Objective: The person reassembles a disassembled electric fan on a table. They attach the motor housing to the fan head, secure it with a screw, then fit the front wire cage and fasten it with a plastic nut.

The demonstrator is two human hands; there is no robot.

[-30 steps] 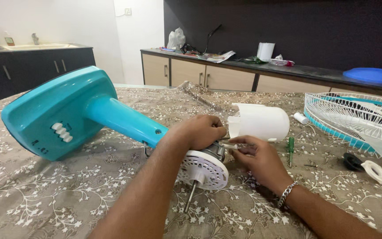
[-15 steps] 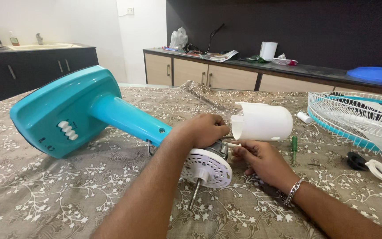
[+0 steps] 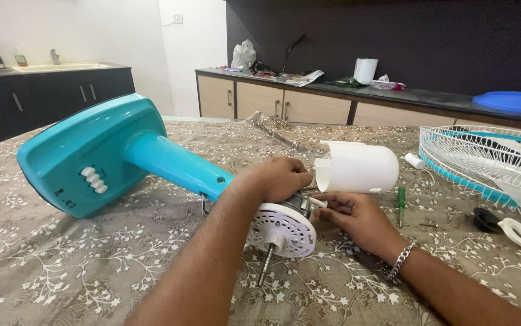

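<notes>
Hands (image 3: 309, 199) barely shifted; one motor (image 3: 284, 223), seemingly.

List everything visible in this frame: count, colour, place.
Teal plastic fan stand: one, teal, lying on its side, table left.
White round fan motor face: one, white, table centre.
White plastic motor cover: one, white, behind the hands.
Green-handled screwdriver: one, green, right of the cover.
White wire fan guard: one, white with teal rim, table right.
Black round cap: one, black, near the guard.
White plastic ring: one, white, beside the cap.
Left hand: on the motor.
Right hand: fingers on a small white part by the motor.
</notes>
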